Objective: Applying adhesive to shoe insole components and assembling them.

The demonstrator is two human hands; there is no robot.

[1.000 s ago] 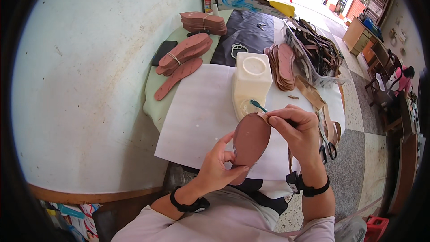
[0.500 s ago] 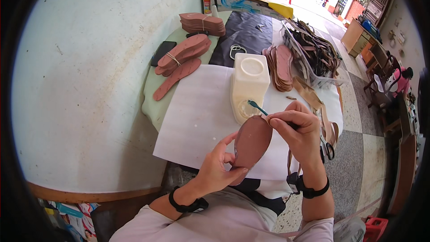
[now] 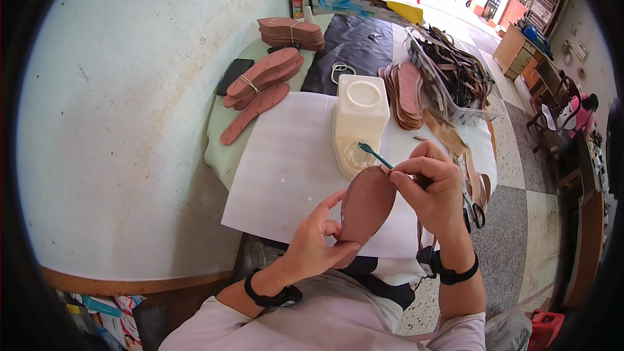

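Observation:
My left hand point(image 3: 318, 237) grips a brown insole point(image 3: 368, 205), thumb on its face and fingers along its left edge. At the insole's upper right edge, my right hand point(image 3: 430, 182) pinches what looks like the end of a thin tan strap, mostly hidden by the fingers. A strip hangs below that hand. Just beyond the insole lies a cream plastic container point(image 3: 361, 114) with a round opening towards me. A teal-handled brush point(image 3: 375, 155) rests in this opening, its handle reaching to my right fingertips.
Insole stacks point(image 3: 263, 78) tied with bands lie at the left, another insole stack point(image 3: 404, 94) right of the container. A clear bin point(image 3: 455, 84) holds dark straps. Tan straps point(image 3: 448, 136) and scissors point(image 3: 478, 214) lie at the right. White sheet point(image 3: 279, 169) covers the table's near part.
My right fingertips have shifted slightly at the insole's edge, covering more of the small tan piece. The insole and my left hand stay nearly still.

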